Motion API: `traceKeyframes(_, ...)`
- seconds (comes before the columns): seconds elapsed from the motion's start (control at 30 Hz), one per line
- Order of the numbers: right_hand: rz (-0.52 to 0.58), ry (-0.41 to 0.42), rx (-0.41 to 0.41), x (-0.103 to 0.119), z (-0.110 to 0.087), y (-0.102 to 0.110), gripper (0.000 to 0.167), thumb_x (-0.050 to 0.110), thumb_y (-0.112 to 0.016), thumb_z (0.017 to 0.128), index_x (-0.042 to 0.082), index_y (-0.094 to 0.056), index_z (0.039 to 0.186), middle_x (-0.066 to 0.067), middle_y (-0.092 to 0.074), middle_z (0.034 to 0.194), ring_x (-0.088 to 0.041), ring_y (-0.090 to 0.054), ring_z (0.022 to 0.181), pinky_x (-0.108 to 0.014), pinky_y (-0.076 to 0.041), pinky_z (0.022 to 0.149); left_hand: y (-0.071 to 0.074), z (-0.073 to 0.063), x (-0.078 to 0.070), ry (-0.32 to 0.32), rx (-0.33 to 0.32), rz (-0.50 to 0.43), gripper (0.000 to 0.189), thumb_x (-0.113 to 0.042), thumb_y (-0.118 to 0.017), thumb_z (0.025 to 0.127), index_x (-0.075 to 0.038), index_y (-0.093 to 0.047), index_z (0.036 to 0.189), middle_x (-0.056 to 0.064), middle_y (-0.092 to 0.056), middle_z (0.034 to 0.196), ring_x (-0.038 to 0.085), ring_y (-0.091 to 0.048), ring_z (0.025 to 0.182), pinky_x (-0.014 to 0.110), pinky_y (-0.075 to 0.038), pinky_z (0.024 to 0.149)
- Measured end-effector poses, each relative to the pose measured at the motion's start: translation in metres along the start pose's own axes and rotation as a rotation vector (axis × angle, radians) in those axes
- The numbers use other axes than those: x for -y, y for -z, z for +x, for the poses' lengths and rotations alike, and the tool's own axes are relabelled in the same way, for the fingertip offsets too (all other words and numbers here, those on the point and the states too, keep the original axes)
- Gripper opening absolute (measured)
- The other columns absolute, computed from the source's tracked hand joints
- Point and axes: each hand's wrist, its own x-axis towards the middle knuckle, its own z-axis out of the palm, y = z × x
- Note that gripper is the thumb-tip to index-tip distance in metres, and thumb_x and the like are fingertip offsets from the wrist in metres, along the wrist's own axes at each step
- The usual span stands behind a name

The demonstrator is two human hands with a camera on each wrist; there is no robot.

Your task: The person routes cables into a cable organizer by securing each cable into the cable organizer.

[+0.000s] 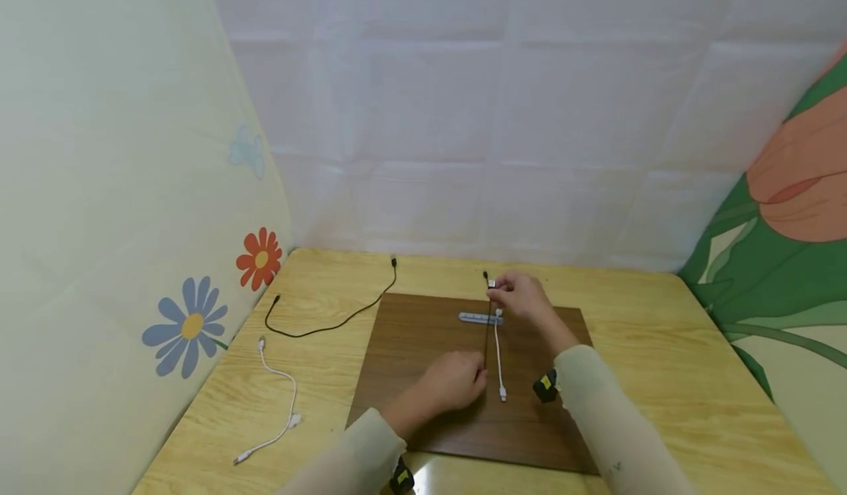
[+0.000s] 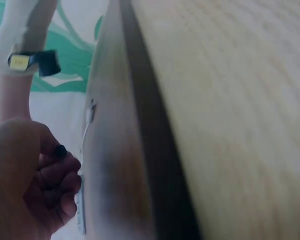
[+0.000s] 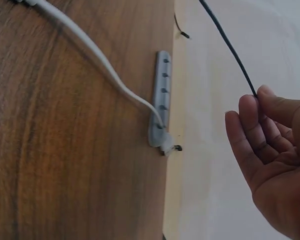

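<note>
Between my two hands a thin black cable (image 1: 487,342) is stretched over the brown board. Thumb and forefinger of my right hand (image 1: 523,298) pinch it close to a metal-tipped plug (image 1: 492,285), above the board's far edge. My left hand (image 1: 455,382), low over the board's middle, curls round the cable's other end; a black tip (image 2: 61,151) pokes out by the thumb. Under the right hand lies a grey-blue cable holder (image 3: 160,95) with a row of slots. A short white cable (image 3: 97,52) sits in its rightmost slot and runs toward the near side.
The brown board (image 1: 404,362) lies on a wooden table (image 1: 668,377). Left of it are another black cable (image 1: 331,328) and a white cable (image 1: 292,396). A small black tip (image 1: 485,274) shows behind the board. A white sheet (image 1: 423,112) hangs at the back.
</note>
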Motion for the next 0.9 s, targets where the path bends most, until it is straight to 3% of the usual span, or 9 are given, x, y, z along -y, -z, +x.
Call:
traceKeyframes(0.27, -0.027, -0.040, 0.030, -0.014, 0.005, -0.012, 0.013, 0.016, -0.070, 0.096, 0.003, -0.067, 0.095, -0.006, -0.071, 0.082, -0.016, -0.067, 0.071, -0.028, -0.051, 0.062, -0.014, 0.007, -0.009, 0.110, 0.039, 0.068, 0.018, -0.024, -0.063, 0.090, -0.017, -0.058, 0.073, -0.002, -0.057, 0.066, 0.014, -0.055, 0.058, 0.031, -0.044, 0.049)
traceKeyframes(0.53, -0.159, -0.013, 0.045, -0.025, 0.009, -0.021, 0.016, 0.018, -0.072, 0.094, 0.006, -0.066, 0.087, -0.002, -0.066, 0.072, -0.014, -0.058, 0.063, -0.028, -0.047, 0.058, -0.018, 0.018, -0.014, 0.179, 0.141, 0.122, 0.030, -0.033, -0.059, 0.095, -0.019, -0.059, 0.068, 0.001, -0.068, 0.079, 0.020, -0.064, 0.069, 0.037, -0.050, 0.055)
traceKeyframes(0.73, -0.242, 0.019, 0.037, -0.033, 0.012, -0.026, 0.016, 0.018, -0.074, 0.093, 0.002, -0.069, 0.094, -0.006, -0.069, 0.083, -0.018, -0.062, 0.071, -0.033, -0.052, 0.066, -0.017, 0.024, -0.018, 0.228, 0.211, 0.161, 0.031, -0.036, -0.056, 0.098, -0.015, -0.070, 0.079, 0.004, -0.073, 0.090, 0.024, -0.067, 0.078, 0.037, -0.053, 0.062)
traceKeyframes(0.9, -0.277, 0.041, 0.037, -0.037, 0.013, -0.030, 0.019, 0.016, -0.075, 0.092, 0.000, -0.070, 0.101, -0.011, -0.071, 0.092, -0.021, -0.065, 0.080, -0.038, -0.055, 0.074, -0.017, 0.024, -0.020, 0.208, 0.209, 0.210, 0.034, -0.036, -0.055, 0.099, -0.013, -0.071, 0.081, 0.006, -0.072, 0.088, 0.024, -0.067, 0.077, 0.036, -0.053, 0.061)
